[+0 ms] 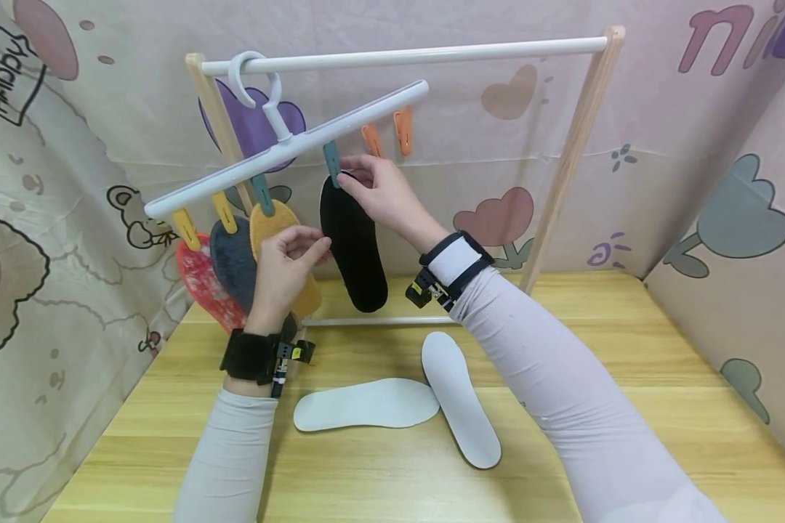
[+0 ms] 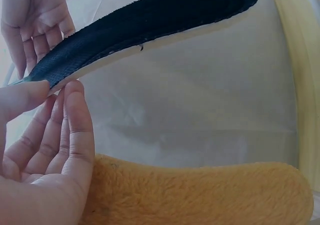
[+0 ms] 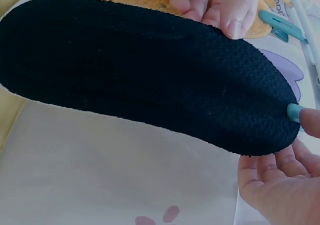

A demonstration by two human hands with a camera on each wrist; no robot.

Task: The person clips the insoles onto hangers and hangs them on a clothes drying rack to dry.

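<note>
Insoles (image 1: 392, 402) lie below hanger (image 1: 288, 145).

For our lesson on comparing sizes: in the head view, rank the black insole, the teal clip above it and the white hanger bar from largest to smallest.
1. White hanger bar
2. Black insole
3. Teal clip
</note>
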